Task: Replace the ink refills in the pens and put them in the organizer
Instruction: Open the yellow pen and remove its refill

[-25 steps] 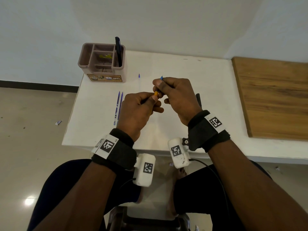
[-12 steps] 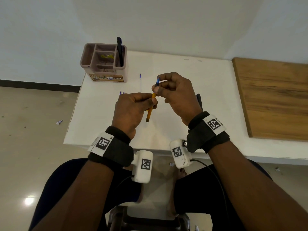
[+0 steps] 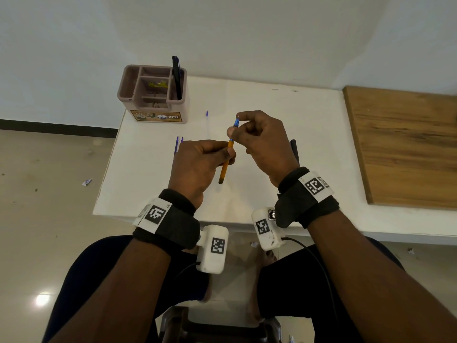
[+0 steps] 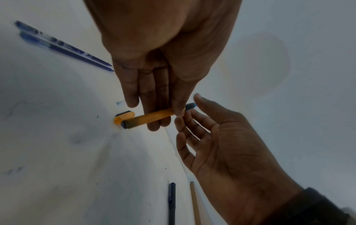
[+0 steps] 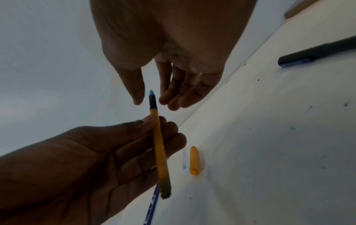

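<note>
An orange pen point(image 3: 225, 161) is held nearly upright above the white table point(image 3: 309, 134), its blue tip piece point(image 3: 236, 124) pointing up. My left hand point(image 3: 230, 153) grips the barrel between thumb and fingers point(image 4: 154, 118). My right hand point(image 3: 236, 125) hovers at the tip. In the right wrist view its thumb point(image 5: 137, 92) and fingers point(image 5: 173, 99) stand either side of the blue tip piece point(image 5: 152, 100) with small gaps. The pen's orange cap point(image 5: 193, 160) lies on the table below. The brown organizer point(image 3: 128, 82) stands at the far left corner with a black pen point(image 3: 176, 78) in it.
Two blue refills point(image 4: 63, 47) lie left of my left hand, and another refill point(image 3: 207, 113) lies near the organizer. A dark pen point(image 3: 294, 149) lies behind my right hand. A wooden board point(image 3: 408, 144) covers the table's right side. The table's front edge is close to my wrists.
The pen has swung from lying hidden in my left fist to standing nearly upright, its back end now showing below the hand. My right fingers have shifted up along the blue tip.
</note>
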The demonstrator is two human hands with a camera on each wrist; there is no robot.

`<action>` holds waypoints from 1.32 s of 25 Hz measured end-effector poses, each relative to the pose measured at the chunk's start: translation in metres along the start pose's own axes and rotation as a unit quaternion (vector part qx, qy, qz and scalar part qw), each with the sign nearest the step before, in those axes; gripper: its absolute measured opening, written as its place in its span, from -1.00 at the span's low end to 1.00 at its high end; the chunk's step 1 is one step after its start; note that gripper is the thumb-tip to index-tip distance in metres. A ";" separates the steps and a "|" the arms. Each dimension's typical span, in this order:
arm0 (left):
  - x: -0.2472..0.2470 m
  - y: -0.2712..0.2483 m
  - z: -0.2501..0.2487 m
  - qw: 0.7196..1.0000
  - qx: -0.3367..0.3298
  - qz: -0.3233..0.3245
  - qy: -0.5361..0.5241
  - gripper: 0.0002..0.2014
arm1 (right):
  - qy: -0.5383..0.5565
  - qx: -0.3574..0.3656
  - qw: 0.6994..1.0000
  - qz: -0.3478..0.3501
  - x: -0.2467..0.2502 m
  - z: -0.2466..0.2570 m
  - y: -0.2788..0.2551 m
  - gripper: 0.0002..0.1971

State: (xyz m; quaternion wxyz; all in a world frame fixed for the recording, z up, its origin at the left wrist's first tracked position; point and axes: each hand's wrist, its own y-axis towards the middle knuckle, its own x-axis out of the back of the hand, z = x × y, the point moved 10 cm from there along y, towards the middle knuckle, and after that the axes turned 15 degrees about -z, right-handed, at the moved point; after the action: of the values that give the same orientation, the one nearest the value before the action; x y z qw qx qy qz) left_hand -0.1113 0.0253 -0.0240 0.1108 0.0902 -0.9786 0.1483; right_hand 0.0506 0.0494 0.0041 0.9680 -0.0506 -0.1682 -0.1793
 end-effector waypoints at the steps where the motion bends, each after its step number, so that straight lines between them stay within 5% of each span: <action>1: 0.000 0.000 0.000 1.000 0.001 0.000 0.001 -0.76 | 0.002 0.000 1.000 0.003 0.000 0.000 0.000 -0.67; 33: -0.003 0.001 0.003 1.000 0.011 0.006 0.014 -0.84 | 0.006 -0.005 1.000 0.011 -0.004 -0.003 0.002 -0.63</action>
State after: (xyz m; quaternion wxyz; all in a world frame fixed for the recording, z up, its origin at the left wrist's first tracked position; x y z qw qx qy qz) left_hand -0.1089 0.0261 -0.0280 0.1224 0.0831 -0.9759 0.1605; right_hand 0.0488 0.0523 0.0001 0.9707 -0.0561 -0.1605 -0.1695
